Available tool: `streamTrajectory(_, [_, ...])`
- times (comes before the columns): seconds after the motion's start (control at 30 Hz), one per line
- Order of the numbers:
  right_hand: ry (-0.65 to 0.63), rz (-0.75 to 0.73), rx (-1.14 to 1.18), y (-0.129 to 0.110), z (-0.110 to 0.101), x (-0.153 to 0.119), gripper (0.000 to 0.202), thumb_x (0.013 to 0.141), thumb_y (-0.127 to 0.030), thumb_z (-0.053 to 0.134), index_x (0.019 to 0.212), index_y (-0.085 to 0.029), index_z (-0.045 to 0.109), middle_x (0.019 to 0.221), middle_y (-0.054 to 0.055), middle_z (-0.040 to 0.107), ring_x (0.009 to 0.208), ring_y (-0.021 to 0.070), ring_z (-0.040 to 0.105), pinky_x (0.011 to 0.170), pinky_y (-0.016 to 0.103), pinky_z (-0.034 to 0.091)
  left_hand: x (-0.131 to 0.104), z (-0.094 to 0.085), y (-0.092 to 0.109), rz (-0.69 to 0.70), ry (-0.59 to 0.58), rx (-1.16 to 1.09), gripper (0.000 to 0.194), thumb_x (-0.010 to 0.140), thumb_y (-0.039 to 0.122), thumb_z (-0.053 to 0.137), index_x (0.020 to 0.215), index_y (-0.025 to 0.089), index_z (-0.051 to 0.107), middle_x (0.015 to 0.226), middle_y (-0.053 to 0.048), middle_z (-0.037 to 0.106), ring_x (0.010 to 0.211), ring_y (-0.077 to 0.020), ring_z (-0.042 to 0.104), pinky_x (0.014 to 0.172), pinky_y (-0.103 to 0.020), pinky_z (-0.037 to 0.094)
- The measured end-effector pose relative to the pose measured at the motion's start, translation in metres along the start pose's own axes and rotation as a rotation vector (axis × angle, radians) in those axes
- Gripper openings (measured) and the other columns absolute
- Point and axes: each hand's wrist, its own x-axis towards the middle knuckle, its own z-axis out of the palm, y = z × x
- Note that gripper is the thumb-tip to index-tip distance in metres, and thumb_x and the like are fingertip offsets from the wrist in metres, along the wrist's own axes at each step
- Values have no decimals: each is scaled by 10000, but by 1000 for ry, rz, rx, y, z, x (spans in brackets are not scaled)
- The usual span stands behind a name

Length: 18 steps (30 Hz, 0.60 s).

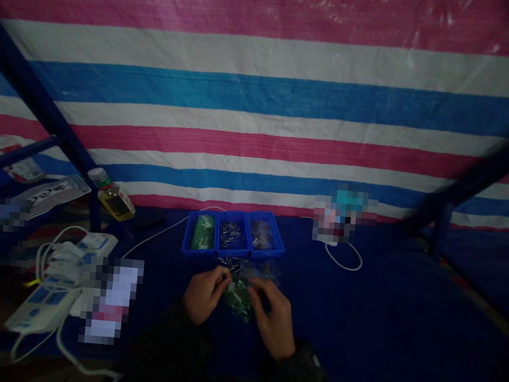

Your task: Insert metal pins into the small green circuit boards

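my left hand (204,293) has a narrow grip, thumb and fingertips drawn close at the upper left edge of the green packet (238,299), and my right hand (272,318) curls in at its right side with its grip narrow too; i can't tell how firmly either one pinches the plastic, or whether a loose piece sits between my fingertips. the packet lies on the blue surface (359,319), between my hands and in front of the three-compartment blue tray (198,252). if i tug its two sides unevenly, i think the film could give suddenly and scatter the green contents. the loose dark pins (229,264) lie just beyond my left fingertips, so a slip forward could sweep them about. the clear bag (264,271) crowds my right fingers and could snag; dim light makes small pieces easy to lose.
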Motion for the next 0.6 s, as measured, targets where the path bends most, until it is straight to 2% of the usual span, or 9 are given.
streamTrajectory(0.13, [-60, -35, -5, -2, 2, 1, 175, 989, -236, 582, 1127, -236, 691, 961, 50, 718, 875, 209, 701, 796, 313, 549, -4, 2, 2, 29, 14, -21, 152, 1018, 285, 482, 950, 219, 601, 633, 56, 478, 597, -131, 538, 623, -232, 382])
streamTrajectory(0.37, [-101, -28, 0, -5, 3, 3, 176, 1010, -249, 551, 965, -233, 720, 882, 42, 710, 825, 198, 699, 762, 303, 548, -6, 2, 6, 17, -9, -46, 150, 1008, 274, 496, 941, 213, 615, 626, 52, 474, 591, -128, 521, 614, -231, 382])
streamTrajectory(0.6, [-150, -28, 0, -3, 4, 1, 157, 1011, -273, 566, 997, -240, 719, 912, 45, 715, 839, 200, 696, 783, 313, 546, -7, 2, 7, 16, 1, -39, 152, 1005, 271, 499, 929, 209, 616, 628, 48, 496, 597, -127, 535, 621, -228, 392])
